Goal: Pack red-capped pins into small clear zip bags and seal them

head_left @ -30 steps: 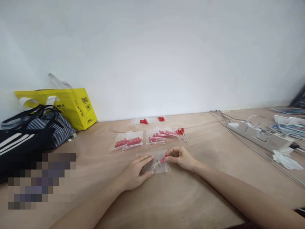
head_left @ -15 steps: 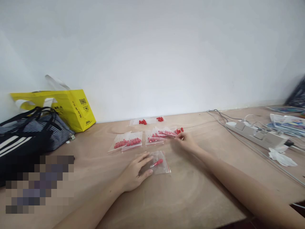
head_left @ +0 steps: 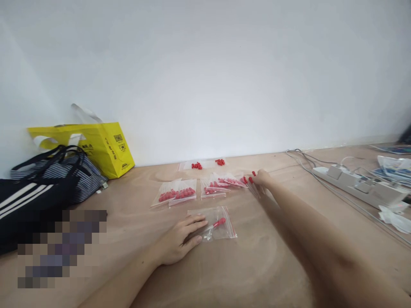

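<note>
My left hand (head_left: pixel 180 239) lies with its fingers spread on the left part of a clear zip bag (head_left: pixel 227 233). Inside that bag is a single dropper (head_left: pixel 220 222) with a red bulb and a clear stem. Farther off to the right, my right hand (head_left: pixel 263 178) has its fingers curled in at the loose red-bulbed droppers (head_left: pixel 245 179). One red bulb (head_left: pixel 253 173) shows right at its fingertips, which are partly hidden. Beside these droppers lie overlapping filled zip bags (head_left: pixel 213 188), and more filled bags (head_left: pixel 183 193) are to their left.
Against the wall, another clear bag (head_left: pixel 207 164) carries two clusters of red bulbs. A yellow bag (head_left: pixel 112 145) and a dark striped bag (head_left: pixel 83 179) stand at left. A white power strip (head_left: pixel 359 184), cables (head_left: pixel 334 195) and crumpled plastic (head_left: pixel 394 218) lie at right.
My right hand has moved slightly right and away from me, among the loose droppers. My left hand stays on the bag, shifted a little left off it. The view has turned slightly left.
</note>
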The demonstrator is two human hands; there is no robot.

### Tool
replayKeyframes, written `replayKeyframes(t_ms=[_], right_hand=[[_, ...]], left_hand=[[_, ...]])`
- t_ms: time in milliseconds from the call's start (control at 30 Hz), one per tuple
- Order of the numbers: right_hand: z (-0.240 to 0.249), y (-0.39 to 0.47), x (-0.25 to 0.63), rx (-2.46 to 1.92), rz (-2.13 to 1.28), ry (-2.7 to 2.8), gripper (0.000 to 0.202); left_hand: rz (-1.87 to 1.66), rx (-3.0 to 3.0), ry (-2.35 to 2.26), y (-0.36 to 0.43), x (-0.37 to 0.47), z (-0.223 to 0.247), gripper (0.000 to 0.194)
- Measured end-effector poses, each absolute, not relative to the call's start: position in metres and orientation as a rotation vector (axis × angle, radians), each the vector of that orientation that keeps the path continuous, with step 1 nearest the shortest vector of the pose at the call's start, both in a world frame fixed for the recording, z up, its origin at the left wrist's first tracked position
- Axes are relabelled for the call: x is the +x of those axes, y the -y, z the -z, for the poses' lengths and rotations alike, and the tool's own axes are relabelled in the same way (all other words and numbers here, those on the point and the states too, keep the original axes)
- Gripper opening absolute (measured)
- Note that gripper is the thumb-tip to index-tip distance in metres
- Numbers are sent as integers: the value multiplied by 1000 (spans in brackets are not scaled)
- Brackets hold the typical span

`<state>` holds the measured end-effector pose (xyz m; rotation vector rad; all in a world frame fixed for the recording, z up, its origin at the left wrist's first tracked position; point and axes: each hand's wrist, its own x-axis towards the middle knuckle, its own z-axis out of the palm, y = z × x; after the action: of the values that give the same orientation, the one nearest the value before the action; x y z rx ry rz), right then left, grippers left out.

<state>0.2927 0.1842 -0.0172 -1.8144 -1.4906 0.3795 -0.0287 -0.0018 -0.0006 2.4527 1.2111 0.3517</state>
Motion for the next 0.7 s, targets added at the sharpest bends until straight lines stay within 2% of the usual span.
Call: replayKeyframes(t_ms=[100, 200, 300, 433, 700], right_hand=[[7, -166, 300, -1767, -423, 1469, 50], [0, -135, 300, -1520, -522, 1459, 60], [1, -101, 287, -1196, -751, 1400, 57], [18, -72, 257, -1059, -990, 1244, 47], [39, -70, 236, -1081, -1050, 1071, 47]], left_hand=[[-386, 2455, -1240, 1, -25, 3, 38], [-396, 2470, -1286, 0, -21, 5, 39], [-380, 2489, -1308, -1, -19, 5, 39], [-357, 2476, -1316, -2, -18, 4, 38], [-357, 2488, -1321, -1, -17, 3, 37]])
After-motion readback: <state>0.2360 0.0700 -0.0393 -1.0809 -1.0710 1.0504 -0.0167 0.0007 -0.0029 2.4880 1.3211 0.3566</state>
